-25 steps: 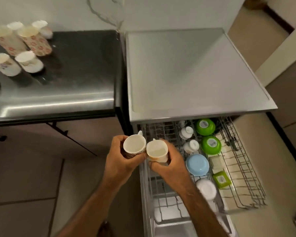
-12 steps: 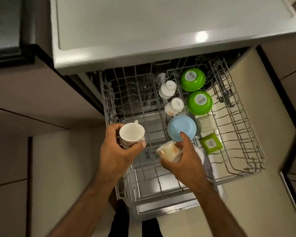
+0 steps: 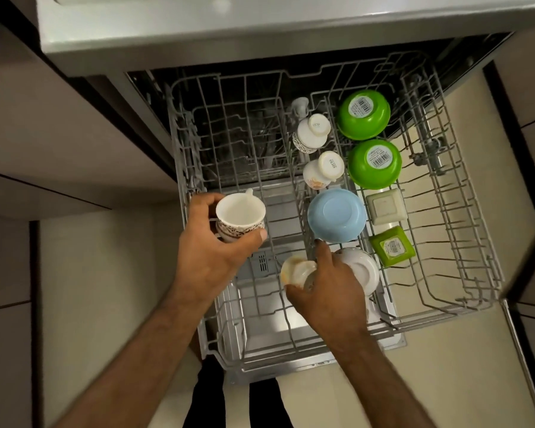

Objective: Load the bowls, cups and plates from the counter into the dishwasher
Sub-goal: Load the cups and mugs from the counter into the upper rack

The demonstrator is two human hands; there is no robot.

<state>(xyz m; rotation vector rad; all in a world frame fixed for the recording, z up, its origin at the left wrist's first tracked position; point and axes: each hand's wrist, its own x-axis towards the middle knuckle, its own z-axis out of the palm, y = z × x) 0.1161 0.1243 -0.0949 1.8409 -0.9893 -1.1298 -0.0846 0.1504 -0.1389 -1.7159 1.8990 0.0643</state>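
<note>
- The left hand (image 3: 207,254) holds a patterned cup (image 3: 241,216) upright over the left part of the rack (image 3: 464,242), fingers closed around it.
- The right hand (image 3: 328,288) grips a second cup (image 3: 297,269), tilted, low in the rack, just beside a white bowl (image 3: 363,268).
- Behind them a blue bowl (image 3: 336,215) and two green bowls (image 3: 363,114) lie upside down.

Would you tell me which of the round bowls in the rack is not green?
The light blue bowl, upside down just beyond the right hand; the two bowls behind it are green with barcode stickers.
</note>
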